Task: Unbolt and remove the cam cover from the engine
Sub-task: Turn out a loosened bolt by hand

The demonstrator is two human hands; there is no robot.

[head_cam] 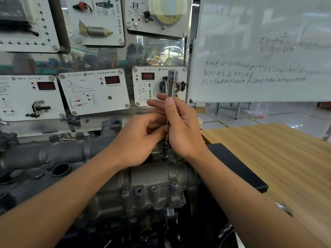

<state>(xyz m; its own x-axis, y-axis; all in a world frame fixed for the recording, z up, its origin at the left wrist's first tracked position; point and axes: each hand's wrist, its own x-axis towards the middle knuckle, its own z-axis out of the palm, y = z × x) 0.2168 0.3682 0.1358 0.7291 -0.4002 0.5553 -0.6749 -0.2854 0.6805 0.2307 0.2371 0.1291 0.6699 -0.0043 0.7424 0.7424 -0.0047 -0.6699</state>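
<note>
Behind the engine, sensor training panels and a whiteboard are mounted, and a wooden table is seen to the right. The cam cover is found seated on the engine directly below the hands, not lifted. A socket extension bar is held upright over a fastener on the cover's far side. The right hand is wrapped round the shaft, thumb laid up along it. The left hand is curled, its fingertips pinching the shaft lower down. Bolt heads are noted in place on the near edge, beside one bore that appears empty. Unbolting is judged to be under way, and removal is outstanding. The cover is of grey cast metal, dull and grimy.
</note>
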